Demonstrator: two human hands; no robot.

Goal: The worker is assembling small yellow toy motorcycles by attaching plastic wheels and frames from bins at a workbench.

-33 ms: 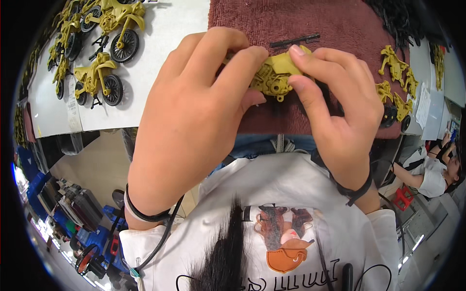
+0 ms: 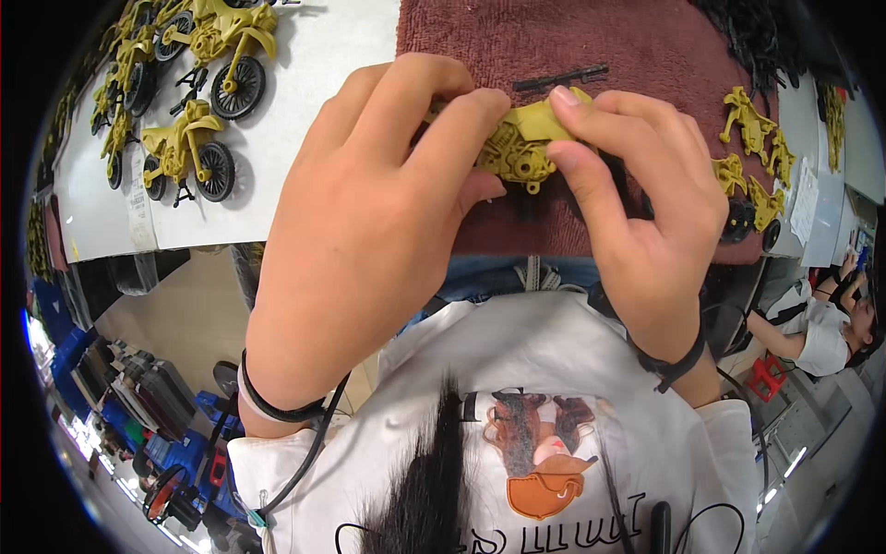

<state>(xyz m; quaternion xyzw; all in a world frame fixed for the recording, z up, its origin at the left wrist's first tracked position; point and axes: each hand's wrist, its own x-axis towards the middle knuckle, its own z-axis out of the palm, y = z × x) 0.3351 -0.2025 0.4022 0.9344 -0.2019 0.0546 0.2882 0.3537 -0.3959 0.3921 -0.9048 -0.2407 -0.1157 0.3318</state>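
Between my two hands is a yellow toy motorcycle body (image 2: 519, 157) with a moulded engine, held over the brown-red towel (image 2: 554, 226). My left hand (image 2: 369, 198) closes on its left end, thumb below and fingers above, hiding that end. Thumb and fingertips of my right hand (image 2: 646, 175) pinch its right end. Just beyond the body lies a thin black toy part (image 2: 560, 78) on the towel.
Finished-looking yellow toy motorcycles (image 2: 189, 152) with black wheels stand on the white table (image 2: 323, 37) at left. Yellow toy pieces (image 2: 749, 125) lie at the right, below a heap of black parts (image 2: 757, 37). Another person (image 2: 821, 328) sits far right.
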